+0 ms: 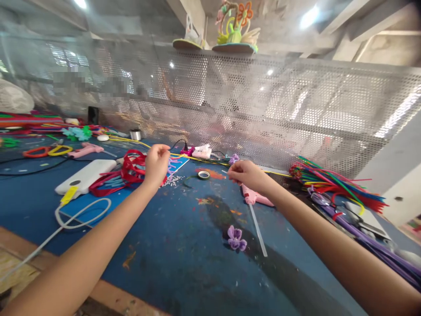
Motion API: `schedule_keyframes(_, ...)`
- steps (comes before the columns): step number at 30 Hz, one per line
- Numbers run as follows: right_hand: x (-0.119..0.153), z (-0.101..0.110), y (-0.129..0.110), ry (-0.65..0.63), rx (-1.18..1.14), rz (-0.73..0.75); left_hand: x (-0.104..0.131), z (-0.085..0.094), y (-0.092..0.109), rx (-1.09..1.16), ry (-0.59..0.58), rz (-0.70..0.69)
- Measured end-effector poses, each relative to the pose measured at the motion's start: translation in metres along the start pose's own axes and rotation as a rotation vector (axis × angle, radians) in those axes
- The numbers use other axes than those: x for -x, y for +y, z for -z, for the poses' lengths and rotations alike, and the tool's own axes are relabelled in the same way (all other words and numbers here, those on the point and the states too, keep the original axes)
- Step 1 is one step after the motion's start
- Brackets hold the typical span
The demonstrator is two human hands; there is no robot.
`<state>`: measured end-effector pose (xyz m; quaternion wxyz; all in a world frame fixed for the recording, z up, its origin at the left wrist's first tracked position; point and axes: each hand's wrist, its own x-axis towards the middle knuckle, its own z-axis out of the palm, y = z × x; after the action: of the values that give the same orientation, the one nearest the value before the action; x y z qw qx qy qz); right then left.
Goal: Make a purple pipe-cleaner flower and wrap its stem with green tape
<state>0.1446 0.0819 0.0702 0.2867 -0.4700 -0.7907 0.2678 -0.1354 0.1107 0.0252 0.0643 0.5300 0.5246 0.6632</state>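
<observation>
My left hand (157, 166) is closed with its fingers curled, above the far end of the blue board. Short purple pipe-cleaner pieces (173, 164) lie just beyond its fingers. My right hand (245, 174) is pinched over the table; whatever its fingertips hold is too small to make out. A purple fuzzy flower (234, 158) shows right behind that hand, and I cannot tell whether they touch. Below it rests a pink glue gun (258, 198) with a clear glue stick (258, 231) sticking out. Another purple flower (236, 238) lies nearer me on the blue table (184, 263).
Red ribbon (133, 164) and a white power bank (86, 176) with a cable are at left. Scissors (60, 150) and a second pink glue gun (87, 150) lie behind. A tape roll (204, 175) sits mid-table. Pipe-cleaner bundles (342, 186) are at right, before a perforated metal screen (263, 109).
</observation>
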Motion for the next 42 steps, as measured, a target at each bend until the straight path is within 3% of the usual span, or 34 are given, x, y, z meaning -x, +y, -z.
schedule_keyframes(3, -0.008, -0.004, 0.001, -0.073, 0.001, -0.050, 0.005, -0.001, -0.005, -0.094, -0.218, -0.073)
schedule_keyframes(7, -0.014, -0.006, -0.003, 0.033, 0.002, -0.004, 0.020, -0.005, -0.001, -0.064, -0.490, -0.130)
schedule_keyframes(10, -0.021, -0.007, -0.011, 0.130, -0.011, 0.035, 0.030, -0.010, -0.003, -0.022, -0.597, -0.149)
schedule_keyframes(16, -0.037, -0.011, -0.030, 0.273, -0.153, 0.157, 0.040, -0.020, -0.013, 0.087, -0.605, -0.121)
schedule_keyframes(24, -0.058, -0.025, -0.051, 0.282, -0.384, 0.159, 0.035, -0.021, -0.020, 0.235, -0.550, 0.127)
schedule_keyframes(28, -0.066, -0.032, -0.056, 0.279, -0.412, 0.155, 0.033, -0.020, -0.019, 0.316, -0.555, 0.189)
schedule_keyframes(42, -0.071, -0.034, -0.059, 0.209, -0.330, 0.188, 0.035, -0.021, -0.011, 0.392, -0.562, 0.004)
